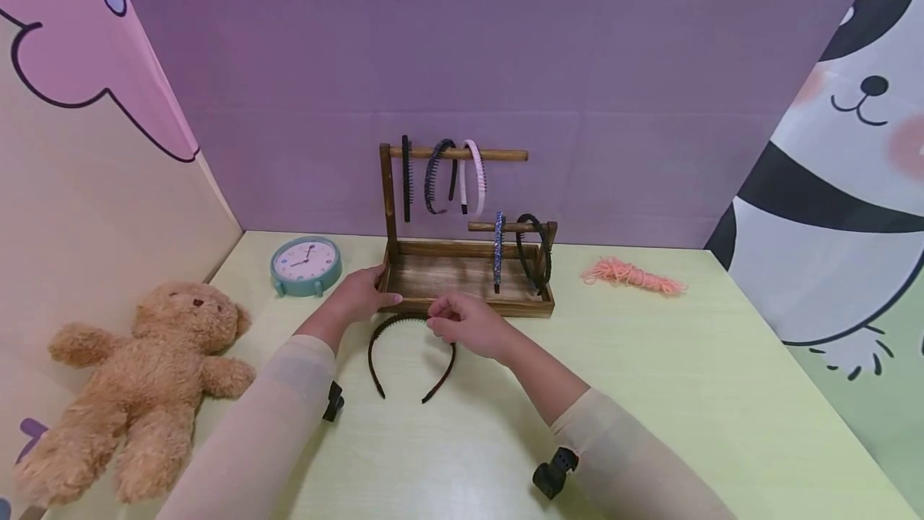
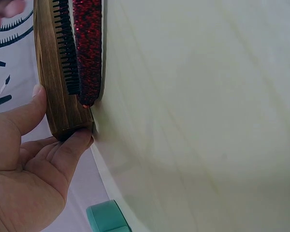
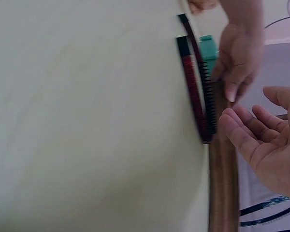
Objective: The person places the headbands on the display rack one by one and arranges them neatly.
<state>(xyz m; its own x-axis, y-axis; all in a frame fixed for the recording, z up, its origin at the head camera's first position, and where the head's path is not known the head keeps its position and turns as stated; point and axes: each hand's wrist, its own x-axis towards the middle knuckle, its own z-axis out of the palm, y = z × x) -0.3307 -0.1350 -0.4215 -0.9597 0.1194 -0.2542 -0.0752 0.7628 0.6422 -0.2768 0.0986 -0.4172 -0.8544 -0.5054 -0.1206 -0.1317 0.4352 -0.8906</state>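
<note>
A wooden headband stand (image 1: 469, 308) with a tray base stands at the back of the table. My left hand (image 1: 352, 297) grips its front left corner, thumb on the rim and fingers beneath the end in the left wrist view. In front of the tray lies a dark red glittery headband (image 2: 89, 48) with inner teeth, its ends toward me. My right hand (image 1: 475, 327) hovers over that headband's right side, close to the tray's front edge. In the right wrist view, its fingers (image 3: 241, 133) are loosely bent and hold nothing.
On the upper bar hang two black headbands and a pink one (image 1: 476, 175). The lower bar carries a blue glittery headband (image 1: 499, 251) and a black one (image 1: 546, 263). A teal clock (image 1: 306, 265) and teddy bear (image 1: 169, 375) lie left; pink yarn (image 1: 631, 275) lies right.
</note>
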